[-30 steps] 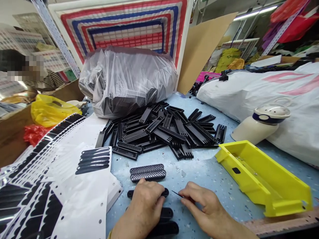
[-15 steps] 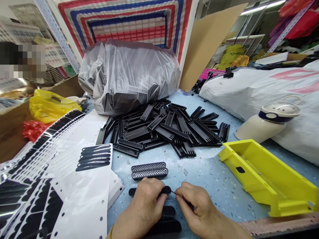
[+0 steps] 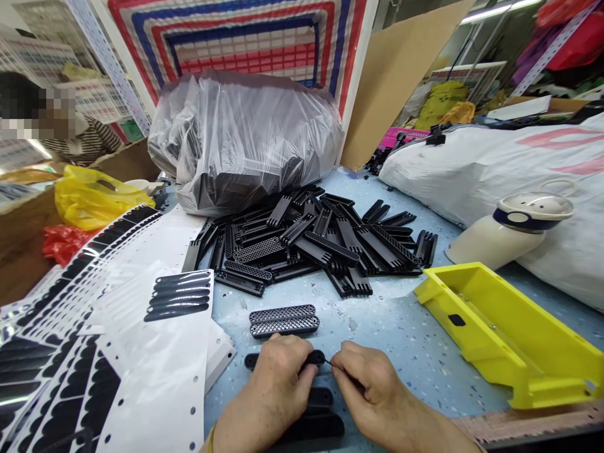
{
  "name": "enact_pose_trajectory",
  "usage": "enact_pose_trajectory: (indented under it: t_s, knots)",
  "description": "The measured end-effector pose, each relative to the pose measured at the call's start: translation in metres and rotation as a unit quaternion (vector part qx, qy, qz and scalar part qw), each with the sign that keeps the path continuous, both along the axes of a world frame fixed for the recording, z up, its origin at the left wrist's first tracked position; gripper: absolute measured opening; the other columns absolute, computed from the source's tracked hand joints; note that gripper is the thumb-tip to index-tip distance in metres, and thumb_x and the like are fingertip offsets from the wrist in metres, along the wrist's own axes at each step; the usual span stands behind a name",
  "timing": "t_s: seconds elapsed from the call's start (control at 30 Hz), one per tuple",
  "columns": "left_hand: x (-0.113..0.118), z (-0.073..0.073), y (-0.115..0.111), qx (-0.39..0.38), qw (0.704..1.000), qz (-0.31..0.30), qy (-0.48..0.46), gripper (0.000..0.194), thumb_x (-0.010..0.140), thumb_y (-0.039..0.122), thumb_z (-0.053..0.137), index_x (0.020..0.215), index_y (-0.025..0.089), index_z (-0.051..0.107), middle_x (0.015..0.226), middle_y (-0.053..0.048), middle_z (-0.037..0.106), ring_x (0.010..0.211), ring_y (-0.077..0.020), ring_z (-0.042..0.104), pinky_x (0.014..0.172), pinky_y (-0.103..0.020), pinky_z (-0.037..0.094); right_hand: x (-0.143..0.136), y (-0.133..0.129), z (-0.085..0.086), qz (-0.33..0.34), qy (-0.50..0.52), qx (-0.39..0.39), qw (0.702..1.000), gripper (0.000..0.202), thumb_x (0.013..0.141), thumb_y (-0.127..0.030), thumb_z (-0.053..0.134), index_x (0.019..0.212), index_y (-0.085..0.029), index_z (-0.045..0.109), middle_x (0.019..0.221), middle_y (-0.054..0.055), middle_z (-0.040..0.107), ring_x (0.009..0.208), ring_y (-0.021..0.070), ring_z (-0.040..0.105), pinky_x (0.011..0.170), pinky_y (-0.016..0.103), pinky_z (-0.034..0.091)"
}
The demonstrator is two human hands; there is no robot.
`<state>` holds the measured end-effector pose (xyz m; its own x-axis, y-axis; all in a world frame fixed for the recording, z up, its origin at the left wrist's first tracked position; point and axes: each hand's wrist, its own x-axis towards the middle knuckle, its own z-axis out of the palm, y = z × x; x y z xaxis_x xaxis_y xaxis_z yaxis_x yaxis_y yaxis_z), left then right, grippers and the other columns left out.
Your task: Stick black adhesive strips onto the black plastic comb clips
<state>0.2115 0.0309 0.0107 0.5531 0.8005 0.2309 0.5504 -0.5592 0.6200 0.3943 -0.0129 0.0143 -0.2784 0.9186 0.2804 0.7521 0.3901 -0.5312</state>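
My left hand [image 3: 271,387] is closed over a slim black plastic bar [image 3: 316,358] with rounded ends, lying crosswise on the table. At the bar's right end, my right hand [image 3: 370,387] pinches a thin dark piece [image 3: 328,362] that reaches to the bar's tip; its kind is too small to tell. More black bars [image 3: 325,426] lie beneath and beside my left wrist, partly hidden. Just beyond my hands, two bars with a diamond-patterned face [image 3: 284,321] rest side by side. On the left is a white sheet [image 3: 155,377] with black strip stickers [image 3: 179,296] on it.
A heap of black bars [image 3: 306,245] spreads behind, before a plastic-wrapped bundle [image 3: 250,138]. To the right are a yellow bin [image 3: 509,333], a cream bottle [image 3: 495,239] and a white sack [image 3: 472,163]. Sticker sheets [image 3: 51,377] cover the left side. A person [image 3: 80,135] sits far left.
The view has shifted slightly. Both hands keep nearly the same place and grip at the bar.
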Motion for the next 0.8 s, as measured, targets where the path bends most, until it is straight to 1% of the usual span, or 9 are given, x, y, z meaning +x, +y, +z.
enact_pose_trajectory:
  t_s: [0.23,0.33,0.47,0.57,0.67,0.8]
  knots:
    - [0.0,0.0,0.0,0.008,1.0,0.008,-0.001,0.014,0.072,0.006,0.062,0.073,0.019,0.064,0.073,-0.004,0.07,0.069,-0.0218,0.064,0.069,-0.032,0.047,-0.005,0.0,0.004,-0.001,-0.029,0.02,0.999,0.031,0.088,-0.008,0.035,0.064,-0.021,0.05,0.058,0.001,0.056,0.052,0.0142,0.057,0.052,0.028,0.035]
    - [0.0,0.001,0.0,0.003,1.0,0.005,0.001,0.014,0.072,0.006,0.062,0.072,0.019,0.063,0.072,-0.004,0.07,0.068,-0.0214,0.064,0.068,-0.031,0.046,-0.005,0.0,0.005,-0.008,-0.03,0.015,0.999,0.031,0.087,-0.009,0.035,0.062,-0.021,0.048,0.057,0.002,0.056,0.052,0.0147,0.056,0.052,0.028,0.035]
    - [0.0,0.001,0.001,0.001,1.0,0.0,0.005,0.015,0.072,0.005,0.06,0.072,0.019,0.063,0.071,-0.004,0.07,0.067,-0.0207,0.064,0.066,-0.031,0.045,-0.007,0.004,0.01,-0.001,-0.016,0.007,1.0,0.029,0.084,-0.009,0.036,0.059,-0.023,0.045,0.055,0.001,0.054,0.049,0.013,0.054,0.049,0.027,0.034]
    - [0.0,0.001,0.001,-0.003,1.0,-0.002,0.007,0.014,0.072,0.006,0.06,0.072,0.019,0.063,0.071,-0.004,0.07,0.068,-0.021,0.064,0.067,-0.031,0.045,-0.008,0.006,0.013,-0.007,-0.028,0.015,0.999,0.028,0.082,-0.008,0.037,0.059,-0.023,0.043,0.053,-0.001,0.054,0.047,0.0125,0.052,0.048,0.027,0.033]
    - [0.0,0.002,0.001,-0.009,1.0,-0.002,0.01,0.014,0.072,0.005,0.061,0.073,0.019,0.064,0.072,-0.004,0.071,0.068,-0.0216,0.065,0.067,-0.032,0.046,-0.009,0.004,0.008,-0.008,-0.028,0.028,0.999,0.03,0.085,-0.008,0.035,0.061,-0.023,0.045,0.055,0.0,0.055,0.049,0.0136,0.054,0.049,0.028,0.034]
    - [0.001,0.004,0.001,-0.012,1.0,0.003,0.018,0.016,0.072,0.004,0.062,0.075,0.019,0.067,0.074,-0.004,0.072,0.07,-0.0228,0.066,0.068,-0.033,0.048,-0.009,-0.001,-0.005,-0.007,0.005,0.051,0.999,0.034,0.092,-0.008,0.034,0.066,-0.021,0.051,0.058,0.001,0.055,0.052,0.0143,0.057,0.051,0.027,0.038]
